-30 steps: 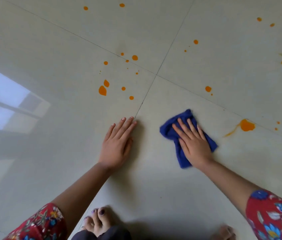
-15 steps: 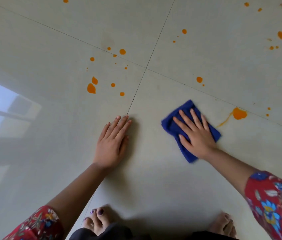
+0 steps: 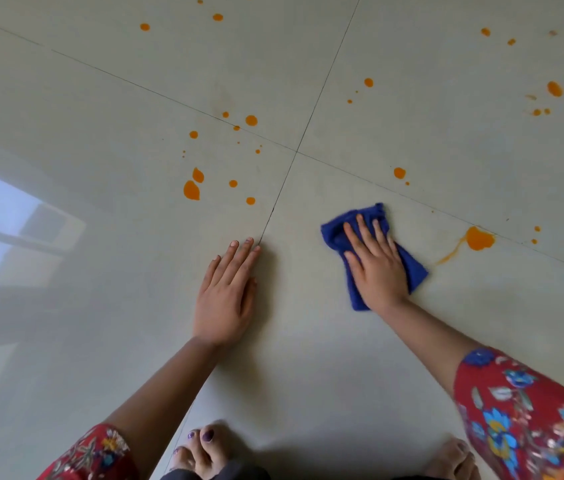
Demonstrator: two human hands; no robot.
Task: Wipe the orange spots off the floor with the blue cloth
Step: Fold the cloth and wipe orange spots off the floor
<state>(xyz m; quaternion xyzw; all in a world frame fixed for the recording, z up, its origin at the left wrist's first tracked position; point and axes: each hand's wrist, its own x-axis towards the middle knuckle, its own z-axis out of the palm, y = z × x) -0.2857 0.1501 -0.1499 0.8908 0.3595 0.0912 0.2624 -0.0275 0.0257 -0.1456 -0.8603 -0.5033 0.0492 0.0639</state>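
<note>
the right hand lies flat, fingers straight, pressing the cloth on the floor, left of 1 smeared spot. soft and light, it probably bunches; press mid-cloth. left hand rests flat, empty.

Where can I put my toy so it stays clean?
Bare floor lies between the left hand and the right hand, down to the toes, and left of the left hand by the window's reflection. Beyond the hands it's crowded with orange spots, and a big blob sits right of the blue cloth.
</note>
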